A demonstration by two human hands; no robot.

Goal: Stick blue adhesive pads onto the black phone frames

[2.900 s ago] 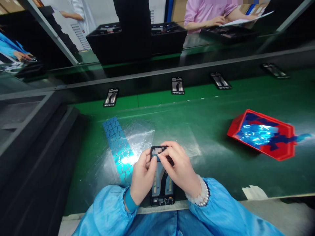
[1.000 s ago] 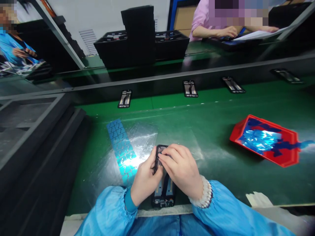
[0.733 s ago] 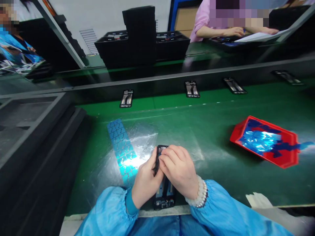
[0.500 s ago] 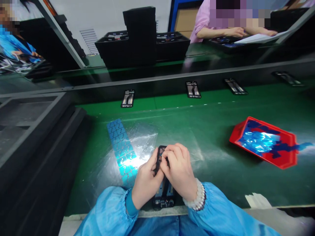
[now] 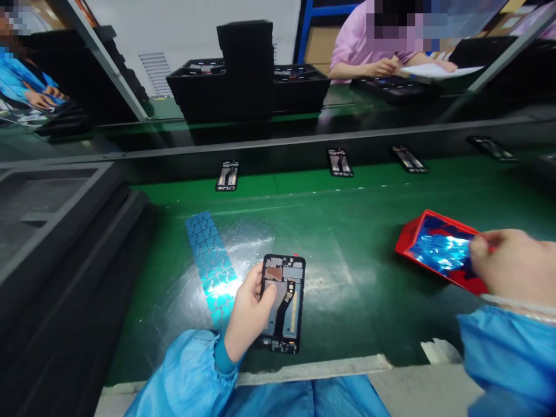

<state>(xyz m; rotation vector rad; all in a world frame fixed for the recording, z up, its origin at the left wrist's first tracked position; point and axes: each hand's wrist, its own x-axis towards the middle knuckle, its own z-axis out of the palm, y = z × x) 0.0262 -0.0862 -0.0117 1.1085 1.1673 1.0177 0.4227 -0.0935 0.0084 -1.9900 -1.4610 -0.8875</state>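
Note:
My left hand [image 5: 249, 315] grips a phone frame [image 5: 278, 313] by its left edge, thumb on the inner side. The frame stands tilted near the table's front edge, with a black ribbon cable [image 5: 284, 307] down its middle and a copper-brown patch near the top. Over the right end of a red bin [image 5: 406, 240] is my right hand [image 5: 512, 263], its fingers pinched together; what they hold, if anything, is hidden. Crumpled shiny blue film [image 5: 438, 252] lies in the bin. Left of the phone frame lies a strip of blue stickers [image 5: 212, 260] on clear plastic.
Several more phone frames [image 5: 340, 163] lie along the back ledge. Dark stacked trays [image 5: 78, 231] stand at the left. Behind the rail are black boxes [image 5: 245, 75] and a person in pink [image 5: 347, 55] holding paper. Another person in blue [image 5: 21, 78] works at far left.
My right hand has left the phone frame and moved right to the red bin. The phone frame, still in my left hand, is now uncovered and turned more toward me.

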